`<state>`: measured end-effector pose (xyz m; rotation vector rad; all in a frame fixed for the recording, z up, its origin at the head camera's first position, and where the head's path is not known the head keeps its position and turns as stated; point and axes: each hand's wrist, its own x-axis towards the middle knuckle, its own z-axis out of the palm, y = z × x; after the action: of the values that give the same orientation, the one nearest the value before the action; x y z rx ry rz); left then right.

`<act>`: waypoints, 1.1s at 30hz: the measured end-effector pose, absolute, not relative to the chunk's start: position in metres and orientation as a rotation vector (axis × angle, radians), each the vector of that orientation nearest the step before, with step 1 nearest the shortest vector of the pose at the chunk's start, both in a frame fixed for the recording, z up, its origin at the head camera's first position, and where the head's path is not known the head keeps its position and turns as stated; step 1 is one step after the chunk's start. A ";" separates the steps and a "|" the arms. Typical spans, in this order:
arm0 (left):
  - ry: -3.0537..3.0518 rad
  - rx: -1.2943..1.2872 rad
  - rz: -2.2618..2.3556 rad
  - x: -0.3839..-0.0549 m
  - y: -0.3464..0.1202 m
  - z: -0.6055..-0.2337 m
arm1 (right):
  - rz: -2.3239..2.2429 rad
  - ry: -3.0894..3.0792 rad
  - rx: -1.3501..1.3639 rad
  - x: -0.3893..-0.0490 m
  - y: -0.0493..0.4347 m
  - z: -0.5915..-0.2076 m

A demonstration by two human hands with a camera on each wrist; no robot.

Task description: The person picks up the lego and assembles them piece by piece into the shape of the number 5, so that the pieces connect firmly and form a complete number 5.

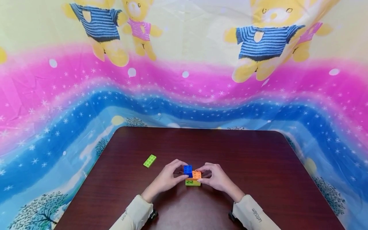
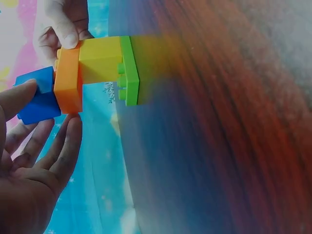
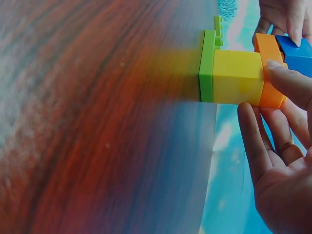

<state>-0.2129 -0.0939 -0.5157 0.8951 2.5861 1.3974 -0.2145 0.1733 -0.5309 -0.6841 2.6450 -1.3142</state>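
Observation:
A small stack of toy building bricks stands on the table. Its bottom is a flat green brick, with a yellow brick on the right part of it. Across the yellow one lies an orange brick, reaching out to the left. On the orange brick's left end sits a blue brick. My left hand pinches the blue brick, its thumb in front and fingers behind. Thumb and fingers of my right hand grip the orange brick's right end, with one fingertip near the yellow brick in the right wrist view.
Another flat green brick lies on the dark wooden table, left of and beyond my left hand. A patterned cloth with bears hangs behind the table and down around its sides.

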 end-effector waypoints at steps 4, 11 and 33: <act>2.539 0.881 1.444 -0.213 -0.093 -0.518 | -1.316 2.643 -0.677 -0.215 0.173 -0.531; 2.452 0.873 1.504 -0.213 -0.091 -0.523 | -1.319 2.632 -0.691 -0.215 0.173 -0.531; 2.495 0.904 1.477 -0.212 -0.087 -0.524 | -1.329 2.643 -0.697 -0.214 0.174 -0.532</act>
<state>-0.2120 -0.0872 -0.5240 0.9040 2.4947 1.4773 -0.2140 0.1737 -0.5323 -0.6970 2.6429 -1.3295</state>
